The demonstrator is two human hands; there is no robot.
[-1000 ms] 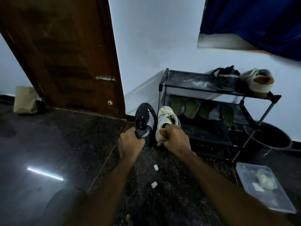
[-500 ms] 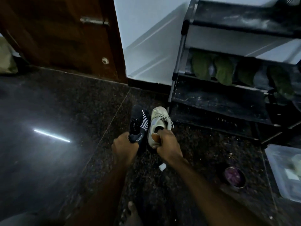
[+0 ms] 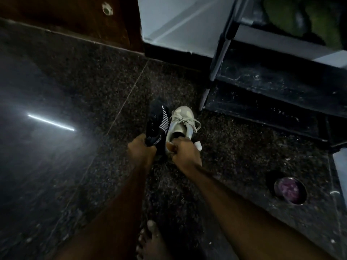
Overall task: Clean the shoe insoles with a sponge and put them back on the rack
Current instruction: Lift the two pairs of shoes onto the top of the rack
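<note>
Two shoes have come down in the last second. They were level with the rack's (image 3: pixel 281 77) middle shelf and are now low over the floor (image 3: pixel 75 166), at the centre of the frame, just left of the rack's foot. The left hand (image 3: pixel 141 152) grasps the black shoe (image 3: pixel 158 121) at its heel, fingers curled round the collar. The right hand (image 3: pixel 185 153) is clenched on the heel of the white shoe (image 3: pixel 181 119). The two shoes sit side by side, touching or nearly so. I cannot tell whether their soles already rest on the floor.

The view has tipped down with them, so the top shelf is out of sight and a bare foot (image 3: pixel 150 239) shows at the bottom edge.

The insoles (image 3: pixel 326 19), green, lie on a shelf in the upper right corner, well apart from both hands. No sponge is visible. A bowl (image 3: pixel 290 190) stands on the floor at lower right.

The shoes are probably being set aside, which would free both hands for the insoles. These pictures do not show whether the insoles are already wiped.
</note>
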